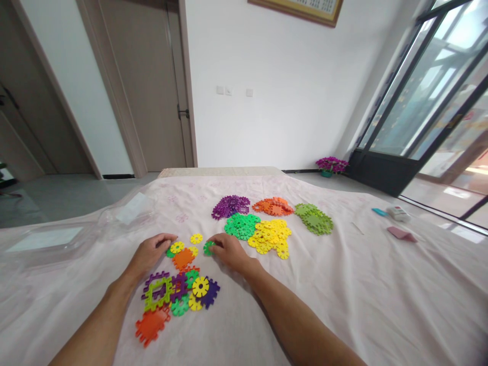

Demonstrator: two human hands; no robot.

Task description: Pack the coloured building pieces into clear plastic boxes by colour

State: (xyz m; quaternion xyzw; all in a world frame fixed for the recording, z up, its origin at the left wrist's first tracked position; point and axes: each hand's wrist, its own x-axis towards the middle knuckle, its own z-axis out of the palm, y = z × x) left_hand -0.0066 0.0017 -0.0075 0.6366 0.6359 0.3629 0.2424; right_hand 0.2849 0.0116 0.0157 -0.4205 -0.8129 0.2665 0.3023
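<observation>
My right hand (231, 250) has its fingers closed on a green notched disc (208, 248) at the table's middle. My left hand (153, 250) is curled, with thumb and forefinger close together beside a yellow notched disc (177, 247); whatever they may hold is hidden. Between the hands lie another yellow disc (196, 238) and an orange toothed square (183, 258). Nearer me is a loose group: a lime square frame (158, 293), a purple frame (178, 287), a yellow disc over a dark purple square (212, 294), green discs (180, 305) and an orange-red square (152, 325).
Beyond my right hand are piles of purple (231, 206), orange (273, 206), lime (314, 219), green (242, 225) and yellow pieces (269, 237). Clear plastic containers (87, 236) lie left on the pale cloth (343, 295). A pink item (402, 234) and a small box (397, 213) sit far right.
</observation>
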